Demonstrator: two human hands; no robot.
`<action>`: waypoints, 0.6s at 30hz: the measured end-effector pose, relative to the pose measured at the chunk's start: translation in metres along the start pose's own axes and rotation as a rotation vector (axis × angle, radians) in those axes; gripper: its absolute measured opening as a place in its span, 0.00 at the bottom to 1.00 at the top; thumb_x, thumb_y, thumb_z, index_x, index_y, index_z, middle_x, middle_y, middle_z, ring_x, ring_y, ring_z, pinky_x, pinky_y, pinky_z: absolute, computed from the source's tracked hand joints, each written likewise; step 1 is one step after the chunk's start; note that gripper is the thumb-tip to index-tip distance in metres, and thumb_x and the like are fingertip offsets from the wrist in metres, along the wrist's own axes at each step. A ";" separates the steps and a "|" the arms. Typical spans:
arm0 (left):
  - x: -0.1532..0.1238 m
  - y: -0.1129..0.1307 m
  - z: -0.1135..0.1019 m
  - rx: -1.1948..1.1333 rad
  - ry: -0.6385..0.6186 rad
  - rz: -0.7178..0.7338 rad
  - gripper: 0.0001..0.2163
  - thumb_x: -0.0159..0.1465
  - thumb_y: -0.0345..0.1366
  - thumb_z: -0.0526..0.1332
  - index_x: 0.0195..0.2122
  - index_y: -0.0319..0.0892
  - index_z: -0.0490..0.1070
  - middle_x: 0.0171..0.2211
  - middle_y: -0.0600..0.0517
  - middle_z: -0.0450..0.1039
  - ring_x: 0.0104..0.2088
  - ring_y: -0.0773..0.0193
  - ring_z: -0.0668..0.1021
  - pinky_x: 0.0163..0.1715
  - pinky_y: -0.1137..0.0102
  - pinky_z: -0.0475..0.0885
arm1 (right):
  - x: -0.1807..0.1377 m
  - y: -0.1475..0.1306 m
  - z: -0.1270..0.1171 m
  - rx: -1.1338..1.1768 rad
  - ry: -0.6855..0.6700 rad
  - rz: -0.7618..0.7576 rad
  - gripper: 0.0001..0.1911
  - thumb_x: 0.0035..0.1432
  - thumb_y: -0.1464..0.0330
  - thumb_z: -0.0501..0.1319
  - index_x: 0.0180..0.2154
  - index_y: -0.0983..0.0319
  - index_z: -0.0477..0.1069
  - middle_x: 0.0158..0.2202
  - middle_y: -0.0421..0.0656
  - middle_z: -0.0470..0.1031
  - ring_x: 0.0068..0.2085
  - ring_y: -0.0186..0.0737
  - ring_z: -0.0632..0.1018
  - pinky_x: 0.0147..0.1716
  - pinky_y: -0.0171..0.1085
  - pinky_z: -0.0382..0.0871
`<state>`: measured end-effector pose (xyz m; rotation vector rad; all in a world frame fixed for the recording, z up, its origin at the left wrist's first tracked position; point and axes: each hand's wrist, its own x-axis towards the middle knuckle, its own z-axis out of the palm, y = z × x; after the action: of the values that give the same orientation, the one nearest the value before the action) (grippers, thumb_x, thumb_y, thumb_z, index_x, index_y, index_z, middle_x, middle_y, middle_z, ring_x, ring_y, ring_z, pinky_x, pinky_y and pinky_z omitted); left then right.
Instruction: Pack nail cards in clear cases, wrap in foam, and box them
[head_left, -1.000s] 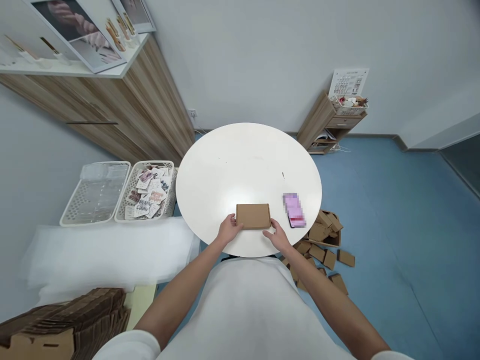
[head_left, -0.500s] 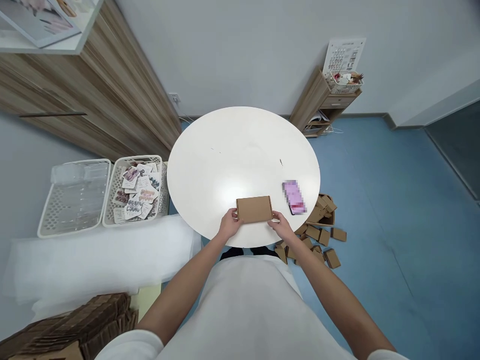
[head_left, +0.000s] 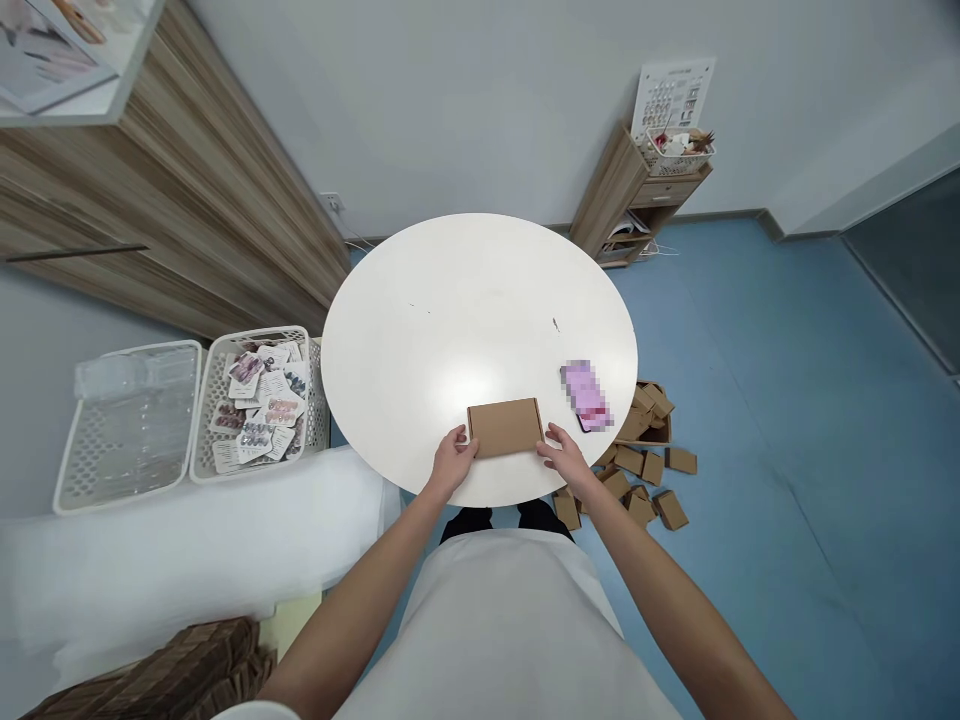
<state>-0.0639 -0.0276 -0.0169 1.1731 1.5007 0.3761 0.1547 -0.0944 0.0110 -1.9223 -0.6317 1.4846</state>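
In the head view, we see a small closed cardboard box (head_left: 505, 428) lying flat on the round white table (head_left: 465, 300), at the near edge and low in the middle of the frame. Our left hand (head_left: 452, 465) is half curled against the box's left end, with its fingers touching that short side. Our right hand (head_left: 568, 457) is curled the same way around the right end. Each hand has hold of one end, and neither holds anything else.

We judge that the work in hand is squaring and steadying the box between the two hands. To do it well, we should press evenly from both ends so the thin card does not buckle. The box should stay flat on the table rather than tip over the rim, which is close by. The fingertips should stay on the end walls, clear of the lid seam.

Just right of the box lies a pink blurred item (head_left: 586, 396), near but not touching our right hand. Many small brown boxes (head_left: 645, 470) are scattered on the blue floor at centre right. At centre left a white basket (head_left: 259, 337) holds printed cards. Beside it is a second basket (head_left: 135, 352) holding clear trays. A white foam sheet (head_left: 187, 560) lies below both baskets. Flat cardboard (head_left: 165, 665) is stacked at lower left.
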 end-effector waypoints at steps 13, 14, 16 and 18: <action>-0.027 0.028 0.031 -0.053 0.111 -0.022 0.23 0.59 0.48 0.52 0.52 0.42 0.59 0.43 0.44 0.68 0.40 0.61 0.73 0.36 0.68 0.69 | -0.003 -0.001 -0.029 0.113 -0.234 -0.086 0.34 0.45 0.65 0.61 0.54 0.54 0.54 0.53 0.45 0.62 0.44 0.40 0.73 0.45 0.40 0.65; -0.032 0.032 0.036 -0.052 0.124 -0.001 0.23 0.58 0.49 0.51 0.52 0.42 0.58 0.44 0.44 0.68 0.40 0.61 0.73 0.36 0.68 0.69 | -0.006 0.000 -0.037 0.125 -0.255 -0.104 0.32 0.45 0.65 0.60 0.54 0.54 0.55 0.52 0.45 0.63 0.43 0.39 0.73 0.44 0.41 0.65; -0.043 0.042 0.048 -0.039 0.159 0.041 0.24 0.58 0.50 0.51 0.52 0.42 0.58 0.44 0.44 0.66 0.41 0.61 0.73 0.36 0.68 0.69 | -0.011 0.005 -0.055 0.151 -0.282 -0.150 0.31 0.46 0.64 0.60 0.53 0.54 0.56 0.50 0.45 0.63 0.40 0.38 0.74 0.43 0.40 0.65; -0.054 0.053 0.064 -0.015 0.194 0.085 0.25 0.58 0.51 0.51 0.53 0.43 0.58 0.45 0.44 0.65 0.41 0.60 0.72 0.37 0.67 0.69 | -0.015 0.011 -0.075 0.177 -0.276 -0.198 0.31 0.45 0.64 0.61 0.53 0.55 0.56 0.50 0.45 0.63 0.38 0.37 0.74 0.42 0.40 0.66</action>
<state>0.0091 -0.0704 0.0338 1.2188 1.6150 0.5710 0.2237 -0.1269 0.0262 -1.4897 -0.7608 1.6317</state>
